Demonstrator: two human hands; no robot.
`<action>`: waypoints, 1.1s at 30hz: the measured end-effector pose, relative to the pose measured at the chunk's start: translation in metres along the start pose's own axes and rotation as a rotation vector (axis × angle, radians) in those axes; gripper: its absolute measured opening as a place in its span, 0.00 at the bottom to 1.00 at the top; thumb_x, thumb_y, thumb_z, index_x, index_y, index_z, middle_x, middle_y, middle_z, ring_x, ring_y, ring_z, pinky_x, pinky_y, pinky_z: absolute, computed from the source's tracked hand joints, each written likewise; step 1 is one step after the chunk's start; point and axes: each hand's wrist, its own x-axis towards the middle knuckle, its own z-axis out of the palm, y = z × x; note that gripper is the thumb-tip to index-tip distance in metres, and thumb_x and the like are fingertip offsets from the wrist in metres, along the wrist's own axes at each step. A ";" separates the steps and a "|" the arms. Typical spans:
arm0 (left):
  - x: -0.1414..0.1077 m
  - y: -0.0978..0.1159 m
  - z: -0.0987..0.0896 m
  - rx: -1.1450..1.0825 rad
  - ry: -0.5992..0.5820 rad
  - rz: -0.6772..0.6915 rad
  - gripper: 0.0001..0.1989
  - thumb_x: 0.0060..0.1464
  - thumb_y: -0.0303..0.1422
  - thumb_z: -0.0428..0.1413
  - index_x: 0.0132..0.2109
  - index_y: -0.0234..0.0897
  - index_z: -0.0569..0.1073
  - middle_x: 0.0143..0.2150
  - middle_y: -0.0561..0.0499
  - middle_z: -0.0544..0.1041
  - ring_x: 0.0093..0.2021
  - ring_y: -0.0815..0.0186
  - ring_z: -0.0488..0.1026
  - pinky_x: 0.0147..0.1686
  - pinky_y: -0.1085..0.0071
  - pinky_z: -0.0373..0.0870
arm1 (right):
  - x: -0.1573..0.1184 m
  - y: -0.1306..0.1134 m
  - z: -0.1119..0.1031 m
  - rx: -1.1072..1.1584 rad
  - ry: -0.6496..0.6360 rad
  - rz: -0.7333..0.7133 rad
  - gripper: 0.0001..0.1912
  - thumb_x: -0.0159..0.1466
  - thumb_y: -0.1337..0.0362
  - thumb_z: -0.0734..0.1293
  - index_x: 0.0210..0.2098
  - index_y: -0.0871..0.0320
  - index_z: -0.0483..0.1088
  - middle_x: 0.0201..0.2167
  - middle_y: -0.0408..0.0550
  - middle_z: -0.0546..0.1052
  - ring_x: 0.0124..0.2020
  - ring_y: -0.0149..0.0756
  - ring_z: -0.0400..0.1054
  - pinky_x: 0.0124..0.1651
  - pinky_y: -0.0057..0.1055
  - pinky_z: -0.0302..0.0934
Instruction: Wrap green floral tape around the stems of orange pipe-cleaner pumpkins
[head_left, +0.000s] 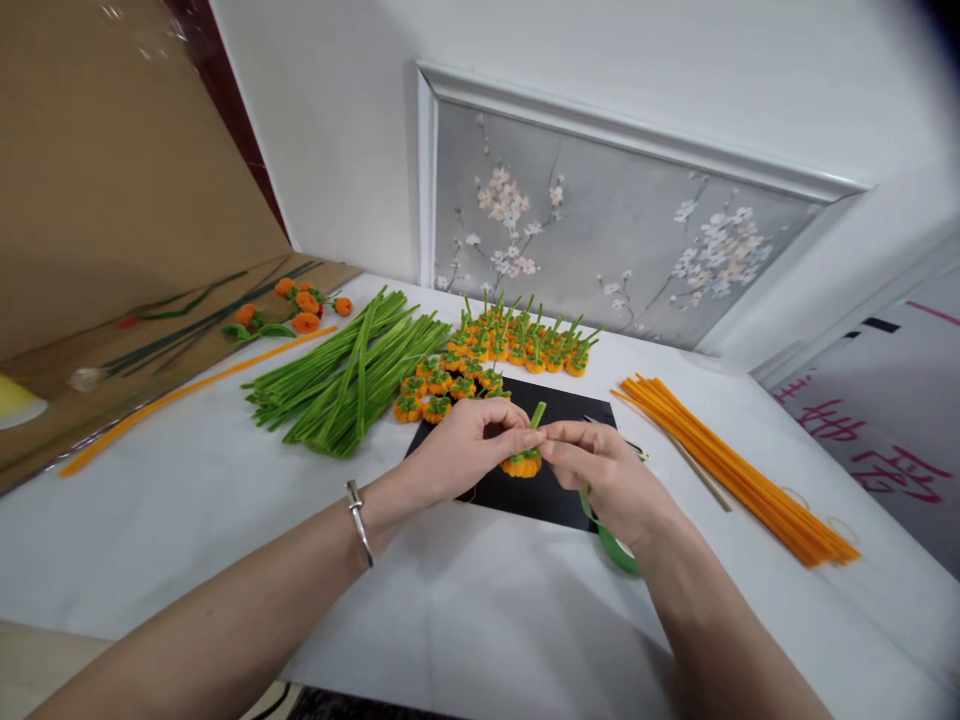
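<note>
Over a black mat (495, 495), I hold a small orange pipe-cleaner pumpkin (522, 466) with a green top and an upright green stem. My left hand (480, 440) pinches it from the left, thumb and fingers closed near the stem's base. From the other side, my right hand (600, 465) meets it with closed fingertips, which partly hide the grip. A green tape roll (621, 555) lies below my right hand, and a green strip runs up from it towards the palm. Scissors (636, 450) peek out behind my right hand.
Several finished pumpkins (517, 335) stand behind the mat. Left of them lies a pile of green pipe cleaners (352, 375). A bundle of orange pipe cleaners (735, 465) lies at right. Orange flowers (306, 310) rest on cardboard (127, 200) at far left. A wall (360, 130) bounds the back.
</note>
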 end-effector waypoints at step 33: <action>0.003 0.001 -0.009 0.305 -0.077 0.103 0.09 0.53 0.26 0.56 0.25 0.34 0.72 0.42 0.50 0.73 0.38 0.68 0.72 0.41 0.70 0.67 | -0.002 -0.004 -0.014 -0.833 0.217 -0.550 0.11 0.62 0.64 0.66 0.45 0.54 0.71 0.39 0.46 0.77 0.41 0.36 0.70 0.45 0.32 0.61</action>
